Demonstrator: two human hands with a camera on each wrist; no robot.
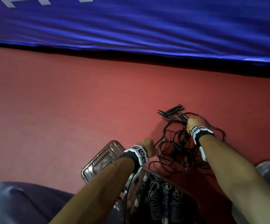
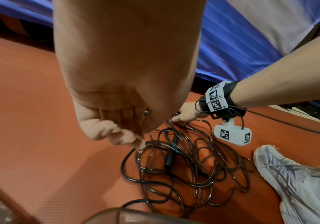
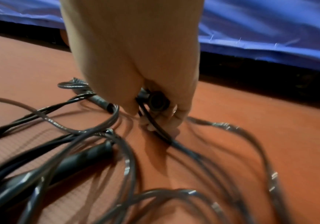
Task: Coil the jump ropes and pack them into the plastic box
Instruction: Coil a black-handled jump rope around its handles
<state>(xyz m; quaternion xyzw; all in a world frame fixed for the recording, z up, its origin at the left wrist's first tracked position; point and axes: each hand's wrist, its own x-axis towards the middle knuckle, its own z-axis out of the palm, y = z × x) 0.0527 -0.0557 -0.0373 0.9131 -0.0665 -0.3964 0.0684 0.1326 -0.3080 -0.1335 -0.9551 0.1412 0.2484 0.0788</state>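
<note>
Shoe [image 2: 297, 181], lid [image 1: 102, 159] flank tangled ropes [image 1: 176, 149], seemingly

we read "r1" and "r2" beside the square black-and-white markers on the right wristband [image 2: 215, 97]; the white letters on the blue mat [image 1: 131, 26] are cut off, unreadable.

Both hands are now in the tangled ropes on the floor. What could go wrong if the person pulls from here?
The right hand grips a handle whose cord runs into the tangled pile; pulling may tighten knots or drag other ropes along. The left hand pinches only one cord, which may slip. Loose loops lie beside the shoe and could snag on it.
</note>
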